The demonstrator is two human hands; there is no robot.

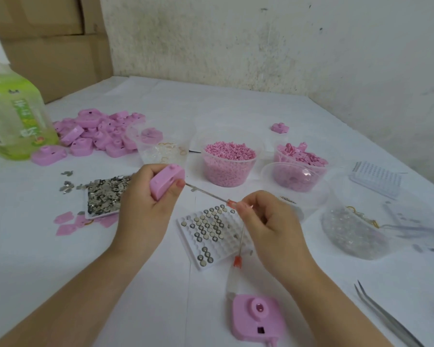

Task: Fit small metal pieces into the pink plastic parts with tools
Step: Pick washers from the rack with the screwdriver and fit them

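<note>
Gripping a pink plastic part [167, 182] w/ fingers & thumb curled round it, the left hand [145, 209] holds it raised over the middle of the worktop [236, 101]. The right hand [268, 221] pinches a thin screwdriver [206, 193] at its orange-collared handle end between thumb & fingertips, other fingers loosely curled. The shaft slants up-left and its tip meets the part's side, just by the left thumb.

Under the hands lies a white cell tray [211, 236], approx half its pockets filled w/ round silver discs. A 2nd screwdriver [236, 262] lies across that tray's near corner. Near the front edge sits 1 more pink part [256, 319], flat, lens side up. A flat tray of small metal pieces [105, 194] sits left of the left hand, a few pieces spilled beside it. A pile of pink parts [98, 134] sits toward the back-left corner, next to a green bottle [15, 121]. 1 tub of pink bits [229, 159] stands behind the hands. Tweezers [386, 319] lie at the front-right corner.
</note>
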